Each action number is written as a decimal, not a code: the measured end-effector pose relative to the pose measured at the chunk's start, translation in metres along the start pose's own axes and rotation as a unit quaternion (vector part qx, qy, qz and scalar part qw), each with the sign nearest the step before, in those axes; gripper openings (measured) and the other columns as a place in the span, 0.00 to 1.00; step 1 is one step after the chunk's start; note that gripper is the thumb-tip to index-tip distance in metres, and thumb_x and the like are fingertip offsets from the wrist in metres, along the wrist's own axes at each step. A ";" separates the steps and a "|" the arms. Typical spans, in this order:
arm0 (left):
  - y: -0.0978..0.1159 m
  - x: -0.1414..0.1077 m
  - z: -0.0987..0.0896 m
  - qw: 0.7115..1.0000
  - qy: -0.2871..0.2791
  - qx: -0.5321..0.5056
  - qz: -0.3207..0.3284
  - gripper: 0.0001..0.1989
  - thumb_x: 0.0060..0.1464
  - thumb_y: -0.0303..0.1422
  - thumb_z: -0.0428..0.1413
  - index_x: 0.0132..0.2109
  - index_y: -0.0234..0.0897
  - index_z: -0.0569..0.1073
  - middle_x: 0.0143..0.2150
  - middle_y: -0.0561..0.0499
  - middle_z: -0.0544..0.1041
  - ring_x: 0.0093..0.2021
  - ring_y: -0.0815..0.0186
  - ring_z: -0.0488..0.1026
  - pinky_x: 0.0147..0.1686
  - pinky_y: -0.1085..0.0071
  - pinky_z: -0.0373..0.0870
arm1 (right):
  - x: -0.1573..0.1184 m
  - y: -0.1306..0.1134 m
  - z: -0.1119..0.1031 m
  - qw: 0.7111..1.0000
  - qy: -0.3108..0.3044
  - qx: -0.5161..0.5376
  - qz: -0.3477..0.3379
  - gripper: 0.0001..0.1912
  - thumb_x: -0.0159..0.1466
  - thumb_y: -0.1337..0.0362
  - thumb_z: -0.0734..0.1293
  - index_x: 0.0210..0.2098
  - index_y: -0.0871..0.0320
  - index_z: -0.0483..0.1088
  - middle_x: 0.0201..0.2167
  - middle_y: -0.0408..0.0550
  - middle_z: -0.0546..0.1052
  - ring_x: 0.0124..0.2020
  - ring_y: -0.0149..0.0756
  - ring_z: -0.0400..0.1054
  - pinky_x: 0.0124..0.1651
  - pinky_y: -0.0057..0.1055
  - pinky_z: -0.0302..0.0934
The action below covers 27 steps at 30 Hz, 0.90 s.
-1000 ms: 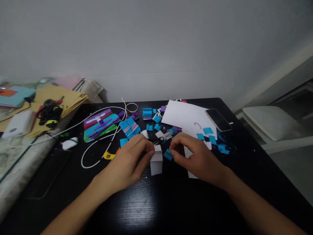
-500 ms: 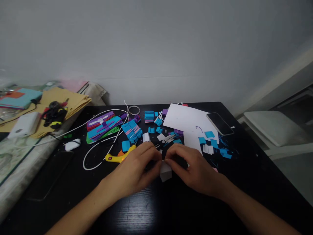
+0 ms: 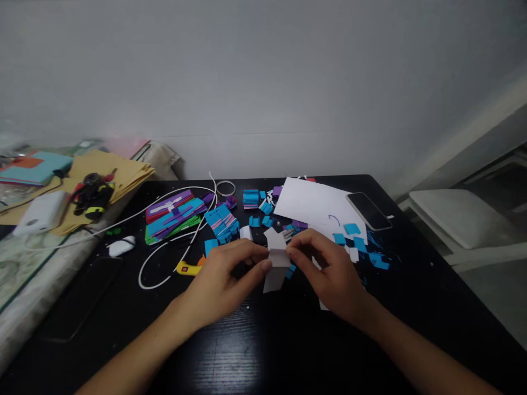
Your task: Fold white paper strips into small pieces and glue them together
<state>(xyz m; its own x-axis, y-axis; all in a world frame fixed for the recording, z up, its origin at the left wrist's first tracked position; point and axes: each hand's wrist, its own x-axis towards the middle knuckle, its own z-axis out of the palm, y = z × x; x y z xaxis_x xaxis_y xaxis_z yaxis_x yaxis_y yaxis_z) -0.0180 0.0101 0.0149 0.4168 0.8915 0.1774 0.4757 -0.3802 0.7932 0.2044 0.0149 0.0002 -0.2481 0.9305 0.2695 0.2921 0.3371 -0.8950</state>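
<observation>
Between my two hands is a small folded piece of white paper [image 3: 279, 258], held a little above the black table. My left hand [image 3: 230, 274] pinches its left edge with thumb and fingers. At its right edge the fingertips of my right hand [image 3: 331, 269] are closed on it. One flap points up and away, another hangs down toward me. A yellow glue gun [image 3: 189, 268] lies beside my left hand, partly hidden by it. Small blue paper pieces [image 3: 222, 219] and a small white folded paper [image 3: 246, 232] lie just beyond my hands.
White sheets [image 3: 308, 200] lie at the back right beside a phone [image 3: 369, 210]. Stacked coloured paper strips [image 3: 175, 215] and a looping white cable [image 3: 142, 274] are at the left. A dark phone-like slab [image 3: 86, 299] and a white mouse-like object [image 3: 122, 247] lie further left.
The white paper has been lifted and turned, and its flaps now show spread up and down. Both hands remain at its edges; the right hand's fingers have shifted slightly.
</observation>
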 end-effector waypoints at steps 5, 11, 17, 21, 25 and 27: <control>0.002 0.002 0.003 0.998 0.021 -0.047 -0.034 0.11 0.67 0.38 0.55 0.47 0.39 0.81 0.41 0.48 0.83 0.40 0.62 0.79 0.40 0.68 0.74 | -0.002 0.000 0.002 1.000 0.000 -0.006 -0.022 0.04 0.71 0.63 0.68 0.39 0.54 0.73 0.36 0.46 0.77 0.36 0.36 0.72 0.42 0.35 0.69; 0.002 0.003 0.012 0.988 0.032 -0.129 -0.074 0.13 0.65 0.41 0.57 0.43 0.37 0.82 0.32 0.50 0.81 0.31 0.66 0.75 0.30 0.72 0.69 | -0.003 0.001 0.007 0.999 -0.005 -0.001 -0.048 0.02 0.70 0.65 0.68 0.40 0.53 0.75 0.37 0.46 0.78 0.39 0.38 0.74 0.44 0.38 0.72; -0.004 0.000 0.018 0.982 0.004 -0.148 -0.117 0.16 0.64 0.45 0.58 0.38 0.38 0.82 0.30 0.50 0.80 0.30 0.66 0.73 0.28 0.72 0.66 | -0.006 0.003 0.014 0.993 0.059 0.088 -0.043 0.05 0.66 0.68 0.72 0.39 0.52 0.74 0.40 0.45 0.77 0.41 0.36 0.75 0.45 0.33 0.75; -0.004 0.001 0.019 0.978 0.012 -0.180 -0.103 0.12 0.63 0.42 0.59 0.42 0.39 0.82 0.34 0.49 0.82 0.32 0.65 0.76 0.31 0.72 0.71 | -0.007 0.003 0.016 0.987 0.071 0.143 -0.025 0.10 0.63 0.70 0.74 0.42 0.51 0.74 0.42 0.45 0.74 0.43 0.35 0.76 0.48 0.32 0.77; -0.003 0.001 0.020 0.985 0.042 -0.146 -0.077 0.12 0.64 0.41 0.59 0.42 0.39 0.83 0.30 0.51 0.80 0.28 0.67 0.73 0.28 0.73 0.68 | -0.007 0.004 0.020 0.983 0.067 0.168 -0.008 0.12 0.63 0.69 0.74 0.43 0.51 0.73 0.45 0.45 0.74 0.44 0.35 0.76 0.47 0.31 0.78; -0.003 0.000 0.020 0.987 0.051 -0.133 -0.079 0.13 0.64 0.41 0.58 0.39 0.38 0.82 0.29 0.51 0.79 0.27 0.68 0.71 0.27 0.73 0.67 | -0.007 0.006 0.022 0.979 0.071 0.190 0.004 0.15 0.62 0.69 0.75 0.46 0.51 0.72 0.46 0.45 0.74 0.46 0.36 0.77 0.48 0.32 0.78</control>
<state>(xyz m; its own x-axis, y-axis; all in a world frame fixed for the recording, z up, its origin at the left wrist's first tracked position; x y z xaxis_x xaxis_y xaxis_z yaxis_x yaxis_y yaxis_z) -0.0039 0.0061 0.0007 0.2670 0.9598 0.0861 0.3021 -0.1682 0.9383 0.1874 0.0070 -0.0147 -0.1088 0.9526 0.2842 -0.0783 0.2768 -0.9577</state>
